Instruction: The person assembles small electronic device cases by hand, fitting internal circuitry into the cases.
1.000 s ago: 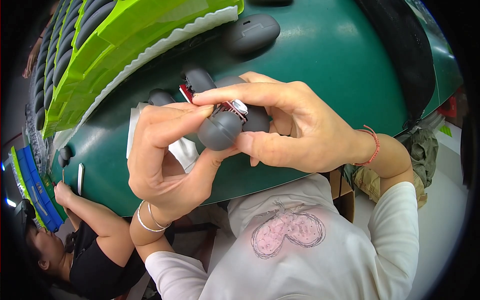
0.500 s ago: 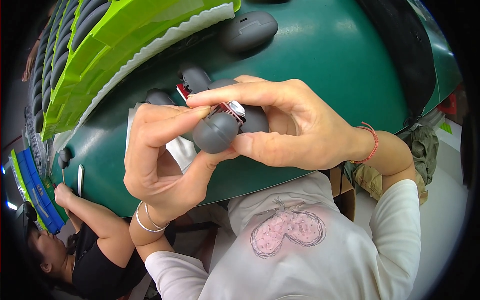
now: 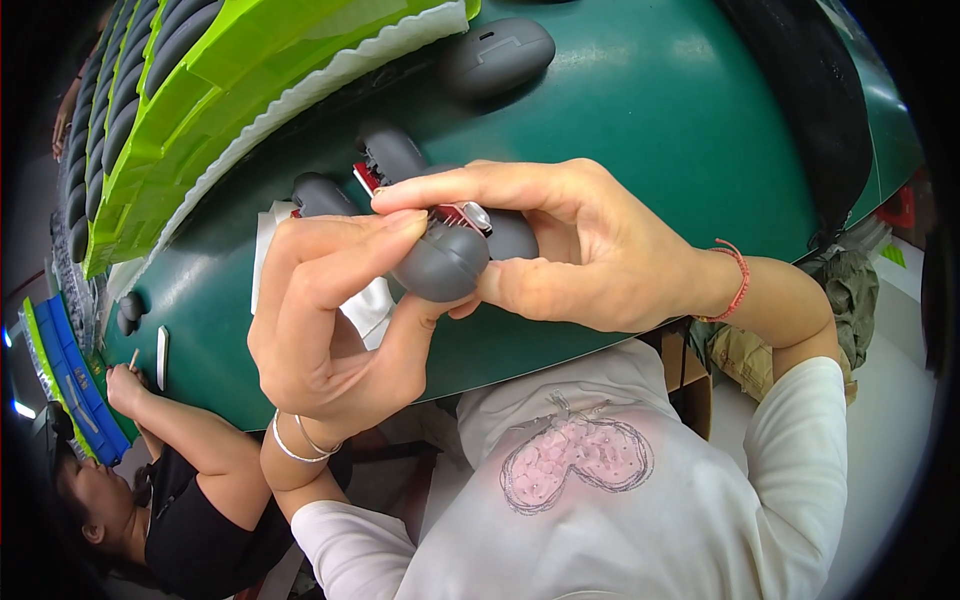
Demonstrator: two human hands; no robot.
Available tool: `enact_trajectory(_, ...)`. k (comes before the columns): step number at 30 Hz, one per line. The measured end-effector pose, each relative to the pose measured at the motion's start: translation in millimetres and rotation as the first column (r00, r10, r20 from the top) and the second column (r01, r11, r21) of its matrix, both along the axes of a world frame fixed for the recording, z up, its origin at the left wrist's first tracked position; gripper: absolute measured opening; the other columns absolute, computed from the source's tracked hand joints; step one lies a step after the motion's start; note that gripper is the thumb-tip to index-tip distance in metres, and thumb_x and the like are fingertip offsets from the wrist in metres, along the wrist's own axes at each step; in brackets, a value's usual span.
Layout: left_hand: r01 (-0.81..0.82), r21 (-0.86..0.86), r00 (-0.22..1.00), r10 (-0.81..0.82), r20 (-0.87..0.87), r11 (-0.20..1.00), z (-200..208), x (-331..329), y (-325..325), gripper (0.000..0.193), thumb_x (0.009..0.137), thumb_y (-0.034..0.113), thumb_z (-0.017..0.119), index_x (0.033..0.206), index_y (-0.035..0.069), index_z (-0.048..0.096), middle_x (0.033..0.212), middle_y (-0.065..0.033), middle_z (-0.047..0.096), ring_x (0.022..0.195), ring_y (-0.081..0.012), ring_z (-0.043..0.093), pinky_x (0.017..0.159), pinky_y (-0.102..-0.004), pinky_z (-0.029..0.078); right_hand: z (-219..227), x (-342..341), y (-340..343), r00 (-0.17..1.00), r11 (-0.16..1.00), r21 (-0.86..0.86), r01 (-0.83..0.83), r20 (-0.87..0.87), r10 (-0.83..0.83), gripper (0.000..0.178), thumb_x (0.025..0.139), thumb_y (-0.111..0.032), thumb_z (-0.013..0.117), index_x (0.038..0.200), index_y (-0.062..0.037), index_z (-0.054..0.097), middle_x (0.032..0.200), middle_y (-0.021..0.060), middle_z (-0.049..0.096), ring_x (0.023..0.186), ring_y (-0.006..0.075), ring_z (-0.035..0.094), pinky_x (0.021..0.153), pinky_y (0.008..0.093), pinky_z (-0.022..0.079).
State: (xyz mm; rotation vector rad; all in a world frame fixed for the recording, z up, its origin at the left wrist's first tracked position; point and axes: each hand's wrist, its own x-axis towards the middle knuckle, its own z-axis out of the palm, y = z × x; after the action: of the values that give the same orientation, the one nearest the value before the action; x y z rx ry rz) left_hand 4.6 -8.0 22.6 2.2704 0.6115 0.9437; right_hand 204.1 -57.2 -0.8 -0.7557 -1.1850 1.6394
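Observation:
Between my two hands is a dark grey rounded case (image 3: pixel 443 265), held above the table, with its smooth domed shell toward me. At its upper edge a red circuit board (image 3: pixel 456 214) shows, with thin pins and a small silvery part. My left hand (image 3: pixel 325 320) pinches the shell's left side between thumb and fingers. My right hand (image 3: pixel 600 260) curls around from the right, thumb on the shell's edge and index finger reaching over the board. Behind the board, a second grey rounded piece (image 3: pixel 512 237) sits inside the right hand's curl; whether it joins the shell is hidden.
Grey parts with red boards (image 3: pixel 392 150) lie behind my hands on the green table (image 3: pixel 650 110). A closed grey case (image 3: pixel 497 58) sits farther back. A lime green tray (image 3: pixel 190 110) holds rows of grey pieces. White material (image 3: pixel 370 308) lies underneath. A co-worker (image 3: pixel 200 480) works at left.
The shell has tilted and shifted slightly right and up, its seam now slanting differently. My left fingers have moved a little with it; my right hand keeps nearly the same hold.

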Motion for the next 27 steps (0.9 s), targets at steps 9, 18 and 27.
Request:
enact_trajectory(9,0.014,-0.436,0.954,0.119,0.275,0.9,-6,4,6,0.051,0.068,-0.006,0.081,0.114,-0.005,0.058,0.098,-0.0106,0.063,0.091,-0.0172,0.061,0.081,-0.0281,0.049,14,11,3,0.999,0.996,-0.082,-0.034,0.0,0.034,0.056,0.091,-0.014,0.054,0.143,-0.0016,0.039,0.126,0.0106,0.054,0.097,0.0155,0.059,0.071,0.0275,0.055)
enact_trajectory(18,0.176,-0.799,0.856,0.312,0.413,0.575,1,-1,13,0.051,0.084,0.011,0.074,0.125,-0.006,0.049,0.109,-0.0134,0.064,0.1,-0.0171,0.062,0.088,-0.0303,0.05,21,12,7,0.99,0.996,-0.086,0.0,-0.142,-0.012,0.078,0.091,-0.015,0.063,0.152,-0.0057,0.016,0.139,0.0169,0.044,0.097,0.0238,0.064,0.077,0.0342,0.056)
enact_trajectory(27,0.251,-0.839,0.871,0.265,0.413,0.482,4,-3,13,0.053,0.083,0.012,0.075,0.124,-0.007,0.049,0.111,-0.0143,0.062,0.099,-0.0175,0.062,0.087,-0.032,0.053,16,9,9,0.996,1.0,-0.007,0.015,-0.093,-0.016,0.077,0.089,-0.004,0.061,0.151,-0.0018,0.015,0.147,0.0187,0.033,0.117,0.0276,0.056,0.09,0.0378,0.053)
